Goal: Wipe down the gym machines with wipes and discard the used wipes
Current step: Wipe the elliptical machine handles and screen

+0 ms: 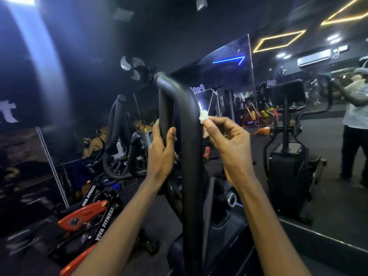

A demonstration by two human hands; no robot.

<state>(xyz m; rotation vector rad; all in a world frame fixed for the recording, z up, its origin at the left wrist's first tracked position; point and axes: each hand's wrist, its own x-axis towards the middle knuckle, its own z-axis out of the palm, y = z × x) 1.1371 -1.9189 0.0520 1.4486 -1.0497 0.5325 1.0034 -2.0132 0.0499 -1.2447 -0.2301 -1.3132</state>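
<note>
Left grip [161, 154] is clamped round the left tube of the black looped handlebar [190, 176], thumb laid over the front. Right grip [231, 144] is pinched on a crumpled white wipe [204, 116], which is held between thumb and fingertips and pressed against the handlebar's right tube, below the top bend. Orange-and-black spin bikes [83, 216] marked VIVA FITNESS are seen low left. A wall mirror [328, 156] is seen at right.
</note>
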